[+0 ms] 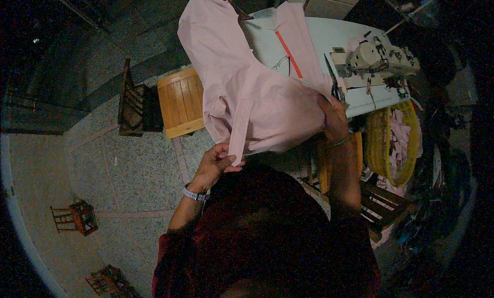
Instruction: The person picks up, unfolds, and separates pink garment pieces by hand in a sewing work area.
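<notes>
A pale pink garment (267,102) drapes over the near left part of a white sewing table and hangs off its edge. The end of a narrow pink strip (240,131) on the garment is pinched in my left hand (216,163), thumb on top. Farther right, my right hand (335,119) grips the garment's edge close to the table's front, its fingers partly hidden by cloth. Dark scissors (333,79) lie just beyond that hand. A red strip (289,53) rests along a flat pink piece (302,43) on the table.
A sewing machine (368,56) stands on the table (329,28) at the right. Below it, a yellow basket (378,143) holds pink cloth pieces. A wooden stool (180,100) and a dark chair (133,105) stand left of the table. Small chairs (74,217) sit farther left.
</notes>
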The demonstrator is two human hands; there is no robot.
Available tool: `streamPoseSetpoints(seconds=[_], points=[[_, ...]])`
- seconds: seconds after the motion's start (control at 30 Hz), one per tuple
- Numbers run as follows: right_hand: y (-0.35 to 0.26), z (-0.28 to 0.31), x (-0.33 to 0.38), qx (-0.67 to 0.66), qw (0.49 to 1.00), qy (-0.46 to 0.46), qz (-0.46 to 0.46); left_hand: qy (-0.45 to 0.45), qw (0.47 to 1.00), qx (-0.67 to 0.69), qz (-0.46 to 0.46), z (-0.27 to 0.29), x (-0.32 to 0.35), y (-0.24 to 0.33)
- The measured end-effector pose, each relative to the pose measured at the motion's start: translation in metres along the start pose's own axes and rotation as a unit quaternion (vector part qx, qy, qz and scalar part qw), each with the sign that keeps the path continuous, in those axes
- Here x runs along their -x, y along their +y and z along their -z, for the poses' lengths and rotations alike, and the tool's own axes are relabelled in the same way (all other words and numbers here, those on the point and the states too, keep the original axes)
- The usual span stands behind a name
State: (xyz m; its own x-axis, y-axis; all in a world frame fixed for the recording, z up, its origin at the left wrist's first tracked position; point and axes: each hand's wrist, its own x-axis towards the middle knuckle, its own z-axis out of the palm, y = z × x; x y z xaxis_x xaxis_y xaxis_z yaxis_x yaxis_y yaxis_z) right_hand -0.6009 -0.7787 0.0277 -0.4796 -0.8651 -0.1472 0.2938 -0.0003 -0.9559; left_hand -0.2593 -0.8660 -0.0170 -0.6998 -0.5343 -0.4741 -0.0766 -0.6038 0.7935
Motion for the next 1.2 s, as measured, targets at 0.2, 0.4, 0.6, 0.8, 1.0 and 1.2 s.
streamPoseSetpoints(seconds=[0.2,0.4,0.6,0.8,1.0,1.2], points=[[-0.017,-0.016,0.005,-0.021,1.0,0.008,-0.006,0.006,1.0,-0.018,0.0,0.005,0.0,0.0],[-0.013,-0.009,-0.006,0.042,0.997,0.053,-0.023,0.019,1.0,-0.016,-0.014,0.004,-0.001,0.011],[-0.019,-0.01,-0.015,0.045,0.995,0.074,-0.049,0.033,0.999,0.017,0.007,-0.006,0.009,0.044],[-0.041,-0.022,-0.023,-0.009,0.992,0.079,-0.097,-0.008,0.992,0.123,0.007,-0.001,0.007,0.062],[-0.039,-0.023,-0.024,-0.01,0.993,0.069,-0.096,0.047,0.996,0.079,0.006,0.0,0.004,0.055],[-0.027,-0.009,-0.017,-0.003,0.992,0.075,-0.103,0.153,0.984,0.048,-0.074,0.002,-0.002,0.039]])
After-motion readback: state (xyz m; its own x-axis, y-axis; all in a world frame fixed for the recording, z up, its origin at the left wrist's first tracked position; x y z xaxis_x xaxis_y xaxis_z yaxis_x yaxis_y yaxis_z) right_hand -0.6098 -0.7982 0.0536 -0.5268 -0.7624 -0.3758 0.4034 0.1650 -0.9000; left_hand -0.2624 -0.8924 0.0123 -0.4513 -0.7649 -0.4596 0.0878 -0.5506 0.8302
